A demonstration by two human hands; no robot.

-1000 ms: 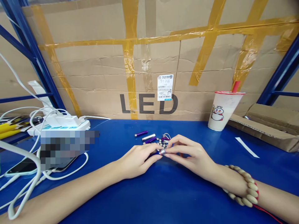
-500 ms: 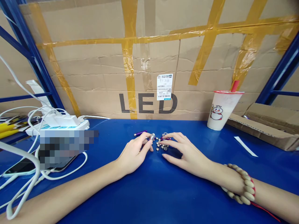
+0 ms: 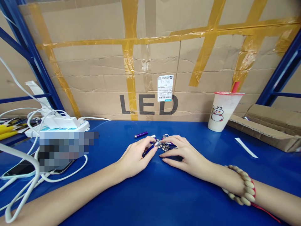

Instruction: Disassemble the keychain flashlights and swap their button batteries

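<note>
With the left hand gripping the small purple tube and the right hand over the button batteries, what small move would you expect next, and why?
Probably the right hand pinches one battery from the pile of button batteries and brings it to the tube's silver end. The left hand holds the purple tube with that end turned toward the pile, and the right fingers already rest on the batteries.

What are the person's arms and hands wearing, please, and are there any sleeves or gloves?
Both arms are bare, with no sleeves or gloves in view. The left hand wears nothing. At the wrist of the right hand sits a bracelet of chunky beige oval beads, with a thin red cord beside it.
</note>
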